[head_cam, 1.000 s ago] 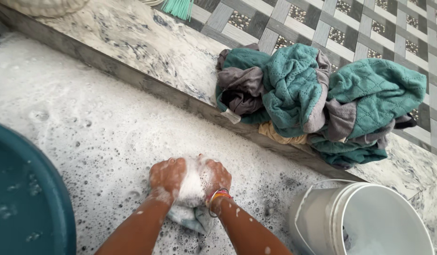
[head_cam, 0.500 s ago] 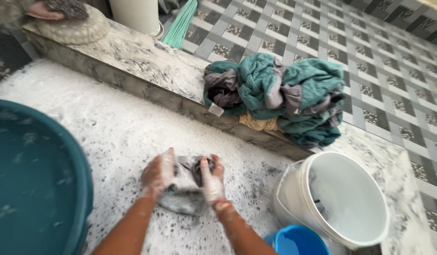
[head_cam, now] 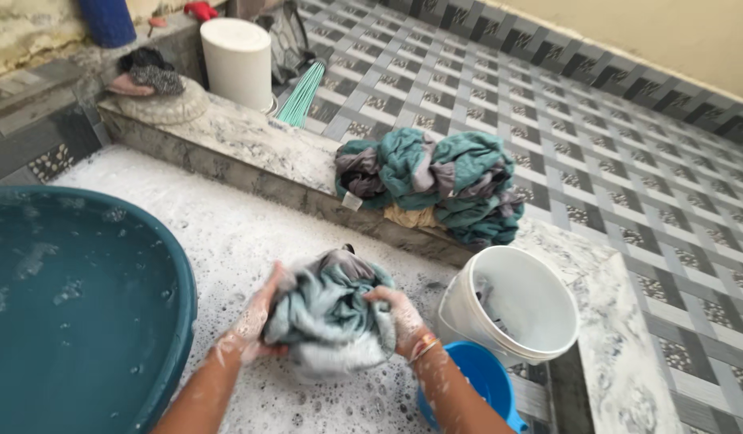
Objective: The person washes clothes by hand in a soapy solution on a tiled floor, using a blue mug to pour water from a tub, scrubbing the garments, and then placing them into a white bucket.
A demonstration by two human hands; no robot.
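My left hand (head_cam: 255, 321) and my right hand (head_cam: 400, 317) grip a soapy bundle of teal and grey cloth (head_cam: 327, 309) from either side, lifted just above the foam-covered washing floor (head_cam: 219, 233). Both hands and forearms are coated in suds. A bangle and thread sit on my right wrist. A large teal basin (head_cam: 74, 297) of water lies just left of my left hand.
A white bucket (head_cam: 512, 301) and a small blue tub (head_cam: 476, 382) stand to the right. A pile of teal and grey clothes (head_cam: 432, 185) rests on the marble ledge (head_cam: 251, 149). Further back are a white container (head_cam: 237, 60), a green broom (head_cam: 301, 92) and patterned tiles (head_cam: 628, 145).
The cloth was pressed flat on the foamy floor; now both hands have gathered it into a bundle and raised it. The camera has tilted up, showing more of the tiled floor.
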